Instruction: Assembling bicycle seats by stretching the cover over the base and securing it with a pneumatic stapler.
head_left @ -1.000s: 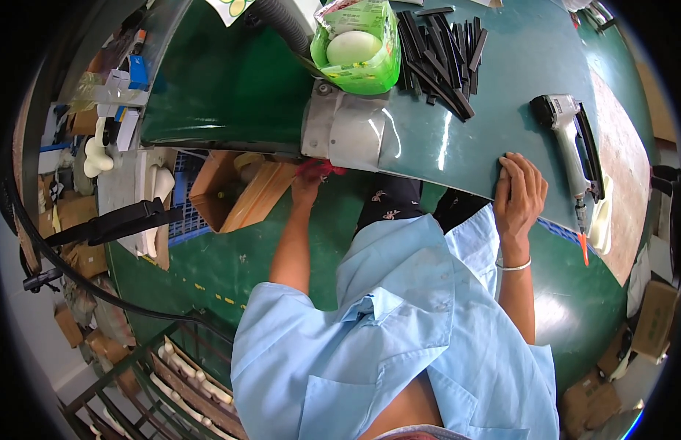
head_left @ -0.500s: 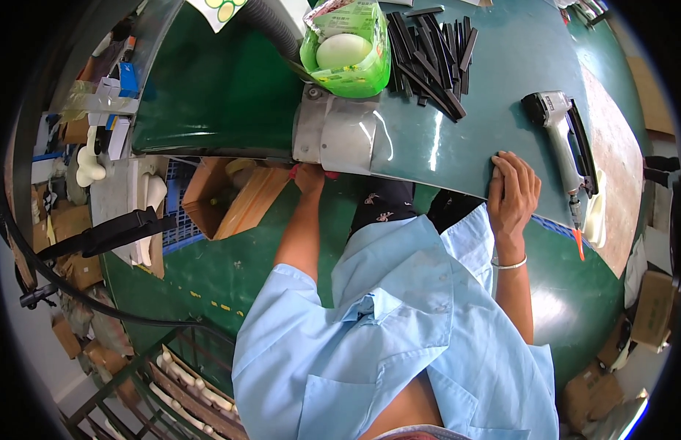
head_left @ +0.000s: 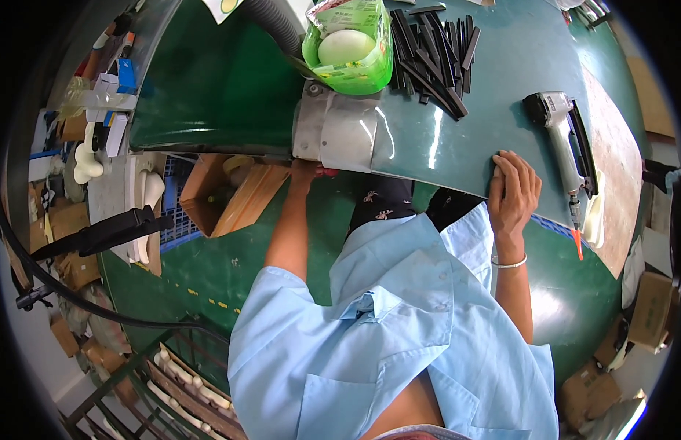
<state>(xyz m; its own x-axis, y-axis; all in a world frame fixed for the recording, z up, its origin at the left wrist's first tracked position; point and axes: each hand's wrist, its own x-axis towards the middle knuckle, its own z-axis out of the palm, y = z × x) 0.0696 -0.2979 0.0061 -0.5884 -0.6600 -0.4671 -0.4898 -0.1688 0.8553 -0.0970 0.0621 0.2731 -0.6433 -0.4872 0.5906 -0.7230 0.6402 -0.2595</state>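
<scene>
My left hand (head_left: 304, 171) reaches under the front edge of the work table, beside an opened cardboard box (head_left: 252, 196). The table edge hides its fingers, and a bit of something red shows next to it. My right hand (head_left: 514, 187) lies on the edge of the green table top (head_left: 494, 110), fingers stretched out and holding nothing. Right of that hand lies a silver and black air stapler or nail gun (head_left: 562, 139) with an orange hose end. A pile of black strips (head_left: 436, 59) lies farther back, next to a green plastic container (head_left: 355, 77) holding a pale rounded object (head_left: 346, 48).
A metal plate (head_left: 337, 136) and a grey corrugated hose (head_left: 274, 29) are by the container. At the left, a black strap (head_left: 106, 233) juts out near a blue crate (head_left: 180, 198). A metal rack (head_left: 172, 396) with pale shaped pieces stands lower left. Cartons (head_left: 652, 312) stand at the right.
My left hand has gone slightly farther under the table edge, its forearm shifting a little left. My right hand stays on the table.
</scene>
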